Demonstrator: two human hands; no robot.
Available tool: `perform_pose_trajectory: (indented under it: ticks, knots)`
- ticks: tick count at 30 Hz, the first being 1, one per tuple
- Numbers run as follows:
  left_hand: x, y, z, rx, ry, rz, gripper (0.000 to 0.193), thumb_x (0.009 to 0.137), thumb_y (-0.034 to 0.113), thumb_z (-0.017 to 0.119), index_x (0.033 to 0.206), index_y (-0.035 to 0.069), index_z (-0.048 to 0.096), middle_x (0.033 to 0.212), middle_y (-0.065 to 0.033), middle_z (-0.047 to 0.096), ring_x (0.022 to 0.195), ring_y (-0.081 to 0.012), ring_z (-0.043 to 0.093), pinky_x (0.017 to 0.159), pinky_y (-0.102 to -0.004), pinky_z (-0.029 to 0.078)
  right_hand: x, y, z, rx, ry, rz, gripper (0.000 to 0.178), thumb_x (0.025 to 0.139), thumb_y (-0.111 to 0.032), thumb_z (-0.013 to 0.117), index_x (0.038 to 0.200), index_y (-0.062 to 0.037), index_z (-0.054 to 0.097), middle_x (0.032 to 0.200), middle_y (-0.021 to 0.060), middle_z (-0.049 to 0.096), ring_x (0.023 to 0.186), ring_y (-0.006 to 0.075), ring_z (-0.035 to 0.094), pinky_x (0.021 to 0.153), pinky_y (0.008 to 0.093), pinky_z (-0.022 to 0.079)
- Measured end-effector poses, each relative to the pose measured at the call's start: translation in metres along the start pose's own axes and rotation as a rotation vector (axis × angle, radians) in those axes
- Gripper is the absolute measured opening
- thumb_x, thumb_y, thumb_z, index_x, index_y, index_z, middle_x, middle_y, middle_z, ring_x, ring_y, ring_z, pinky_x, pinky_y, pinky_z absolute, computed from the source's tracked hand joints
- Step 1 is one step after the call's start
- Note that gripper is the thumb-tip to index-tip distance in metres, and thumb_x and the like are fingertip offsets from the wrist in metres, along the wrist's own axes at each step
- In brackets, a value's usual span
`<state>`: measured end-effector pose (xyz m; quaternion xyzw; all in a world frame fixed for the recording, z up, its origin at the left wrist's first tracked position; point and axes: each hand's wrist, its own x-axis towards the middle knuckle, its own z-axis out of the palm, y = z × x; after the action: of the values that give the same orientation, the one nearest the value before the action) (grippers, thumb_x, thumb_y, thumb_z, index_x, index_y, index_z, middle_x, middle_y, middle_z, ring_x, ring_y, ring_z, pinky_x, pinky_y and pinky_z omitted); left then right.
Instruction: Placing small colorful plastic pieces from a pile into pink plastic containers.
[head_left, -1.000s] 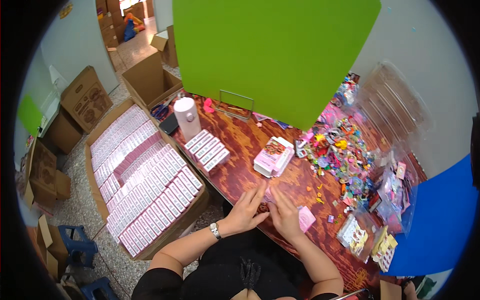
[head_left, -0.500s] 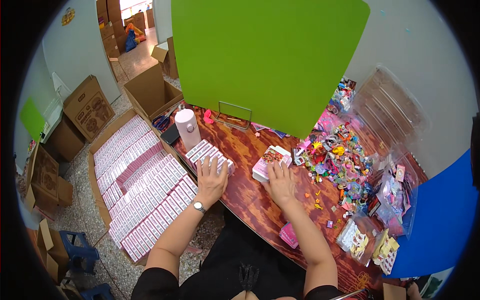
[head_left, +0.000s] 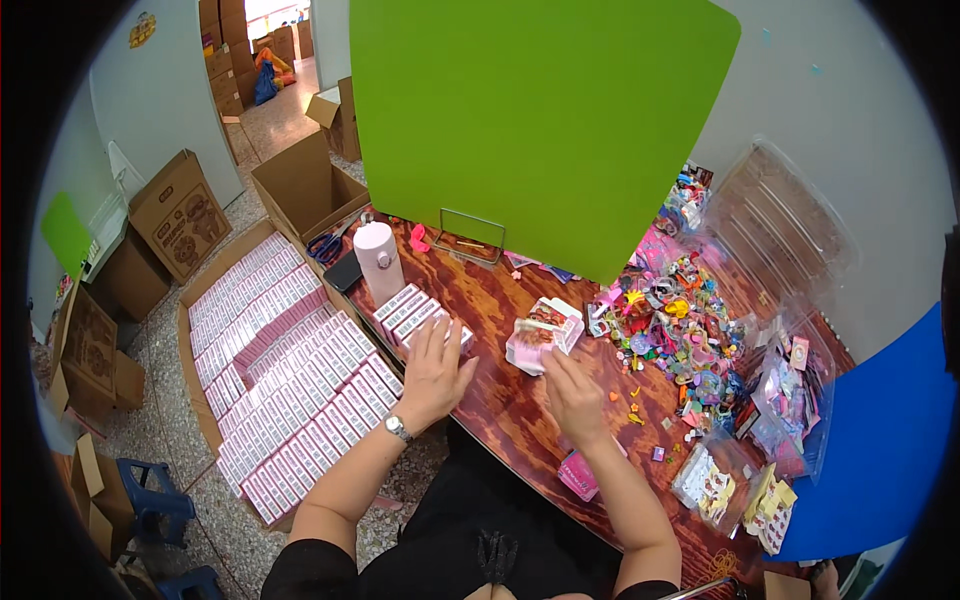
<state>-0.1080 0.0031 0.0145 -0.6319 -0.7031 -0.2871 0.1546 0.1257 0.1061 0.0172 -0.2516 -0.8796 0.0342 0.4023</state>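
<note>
My left hand point(head_left: 432, 372), a watch on its wrist, lies with fingers stretched out against the near end of a short row of small pink-and-white boxes point(head_left: 408, 308) at the table's left edge. To the right, my right hand point(head_left: 577, 398) has its fingers pinched on the near edge of a pink-and-white card box point(head_left: 533, 345). That box is smeared by motion and looks flat. Beneath it are more printed pink-and-white pieces point(head_left: 566, 318), partly hidden. A pink packet point(head_left: 578, 474) lies near the front edge, beside my right forearm.
A large carton point(head_left: 232, 410) packed with rows of similar boxes stands at left. A pink bottle point(head_left: 377, 262) and dark phone point(head_left: 344, 272) stand behind the row. A heap of small colourful trinkets point(head_left: 690, 320) covers the table's right side. A green board point(head_left: 545, 130) rises at the back.
My right hand has drawn back toward me and gone from lying flat on the card pieces to pinching one, which is now tilted and blurred. My left hand has shifted slightly right and nearer.
</note>
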Motion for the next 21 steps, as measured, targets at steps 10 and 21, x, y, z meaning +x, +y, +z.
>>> perform_pose_trajectory:
  ticks: [10, 21]
  knots:
    - [-0.001, 0.066, 0.005, -1.108, -0.178, -0.406, 0.112, 0.076, 0.026, 0.09, 0.154, -0.009, 0.018, 0.142, -0.0196, 0.049, 0.127, -0.0224, 0.054, 0.104, -0.0366, 0.048, -0.031, -0.042, -0.027, -0.169, -0.161, -0.543, 0.027, 0.086, -0.013, 0.064, 0.109, -0.0026, 0.073, 0.124, 0.0129, 0.067, 0.11, 0.0274, 0.069, 0.101, 0.039, 0.055]
    - [-0.006, 0.083, -0.013, -0.796, -0.01, -0.343, 0.076, 0.069, 0.03, 0.09, 0.126, 0.0, 0.049, 0.103, -0.0197, 0.069, 0.093, -0.033, 0.072, 0.079, -0.0409, 0.057, -0.008, -0.061, -0.054, 0.101, 0.14, -0.116, 0.039, 0.077, -0.007, 0.08, 0.114, -0.0058, 0.069, 0.125, 0.02, 0.064, 0.105, 0.0312, 0.069, 0.08, 0.0375, 0.059]
